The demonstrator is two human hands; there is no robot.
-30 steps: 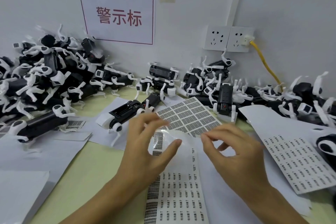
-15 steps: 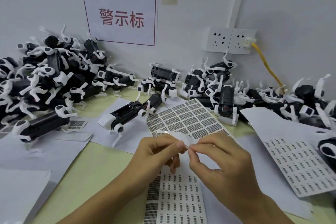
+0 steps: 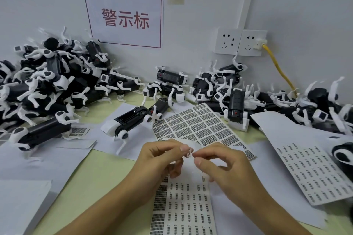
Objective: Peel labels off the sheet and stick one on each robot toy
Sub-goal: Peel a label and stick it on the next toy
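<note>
- Label sheet (image 3: pixel 183 204) is lain on the table (image 3: pixel 99 173), its top edge curled up and gripped by the left hand (image 3: pixel 162 160).
- One small label (image 3: pixel 189 153) is pinched by the right hand (image 3: pixel 219 164) just above the sheet.
- Nearest robot toy (image 3: pixel 133 120) is seen on white paper behind the hands.

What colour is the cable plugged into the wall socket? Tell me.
Yellow. The cable runs down from the right-hand socket; the head view shows it.
</note>
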